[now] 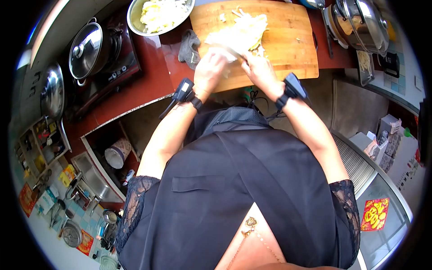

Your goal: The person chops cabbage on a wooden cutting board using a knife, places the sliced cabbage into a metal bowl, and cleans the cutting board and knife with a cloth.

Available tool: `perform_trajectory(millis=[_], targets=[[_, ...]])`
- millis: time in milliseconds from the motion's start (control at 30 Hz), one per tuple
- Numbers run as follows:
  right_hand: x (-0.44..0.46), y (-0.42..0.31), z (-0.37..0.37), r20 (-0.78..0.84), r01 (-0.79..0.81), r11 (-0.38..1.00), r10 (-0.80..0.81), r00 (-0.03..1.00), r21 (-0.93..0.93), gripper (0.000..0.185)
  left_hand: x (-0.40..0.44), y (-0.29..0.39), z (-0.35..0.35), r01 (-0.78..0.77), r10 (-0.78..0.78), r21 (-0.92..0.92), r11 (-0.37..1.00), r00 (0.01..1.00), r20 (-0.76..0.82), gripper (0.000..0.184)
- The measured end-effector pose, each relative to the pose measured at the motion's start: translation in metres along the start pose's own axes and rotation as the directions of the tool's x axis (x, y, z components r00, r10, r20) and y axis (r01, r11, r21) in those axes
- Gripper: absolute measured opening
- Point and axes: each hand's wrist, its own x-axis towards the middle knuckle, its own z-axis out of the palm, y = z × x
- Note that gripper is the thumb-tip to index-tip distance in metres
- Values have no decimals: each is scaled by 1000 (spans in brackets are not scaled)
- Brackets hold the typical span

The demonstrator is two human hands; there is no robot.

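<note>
On a wooden cutting board lies a pale, partly cut heap of leafy cabbage, washed out by glare. My right hand is closed round the handle of a knife, whose blade points left across the near edge of the cabbage. My left hand is beside the blade at the cabbage's near left side. Its fingers are blurred and overexposed, so their grip cannot be made out. Cut pieces of cabbage fill a metal bowl left of the board.
A crumpled grey cloth lies against the board's left edge. Further left, a lidded pot stands by a black induction cooker. A glass-lidded pot and a grater are at the right. The red counter's front edge runs before me.
</note>
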Motion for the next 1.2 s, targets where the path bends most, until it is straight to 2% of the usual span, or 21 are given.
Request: perform_trajectory(millis=[133, 267, 400, 533, 633, 700, 733, 767, 800, 900, 933, 1033, 1067, 1200], targets=[[-15, -22, -17, 104, -59, 995, 67, 992, -76, 22, 1, -2, 1, 1, -1, -22, 1000, 1000, 10, 31], [0, -11, 20, 33, -26, 998, 28, 999, -56, 26, -2, -7, 9, 6, -5, -18, 1000, 1000, 29, 30], [9, -5, 15, -26, 28, 999, -28, 999, 18, 23, -4, -5, 1, -5, 6, -36, 999, 1000, 4, 28], [-8, -23, -23, 146, 32, 999, -26, 989, -41, 28, -3, -9, -3, -3, 6, -98, 995, 999, 32, 31], [-7, -15, 3, 112, 33, 991, -18, 993, -128, 33, 3, -13, -4, -51, 51, -105, 993, 999, -1, 31], [-4, -7, 23, 43, 67, 995, -64, 997, -76, 30, 3, -8, -10, -73, 69, -114, 991, 997, -38, 31], [2, -3, 28, 24, 85, 995, -84, 996, -47, 30, -1, -13, -5, -52, 56, -106, 993, 998, 32, 34], [8, 2, 33, 3, 104, 994, -104, 995, -20, 29, -2, -20, 1, -52, 53, -83, 995, 999, 11, 34], [11, 1, 22, 98, 49, 998, -46, 994, -33, 31, -3, -19, 0, -47, 47, -70, 996, 999, -3, 34], [-5, -15, -8, 56, 62, 998, -64, 996, 32, 24, -2, -16, 2, -18, 16, -64, 998, 999, -33, 29], [-10, -26, -21, 130, 26, 999, -22, 991, -23, 25, -2, -15, 1, -1, -1, -70, 998, 1000, -30, 28], [-16, -29, -13, 165, -61, 989, 84, 983, -136, 27, -4, -14, -1, 39, -36, -93, 995, 999, 29, 28], [-15, -17, 7, 59, 14, 994, -7, 998, -109, 36, -4, -15, 1, 42, -40, -99, 994, 999, 31, 28], [4, -4, 29, 16, 55, 999, -55, 998, 2, 36, -7, -13, -2, 38, -36, -93, 995, 999, 22, 31]])
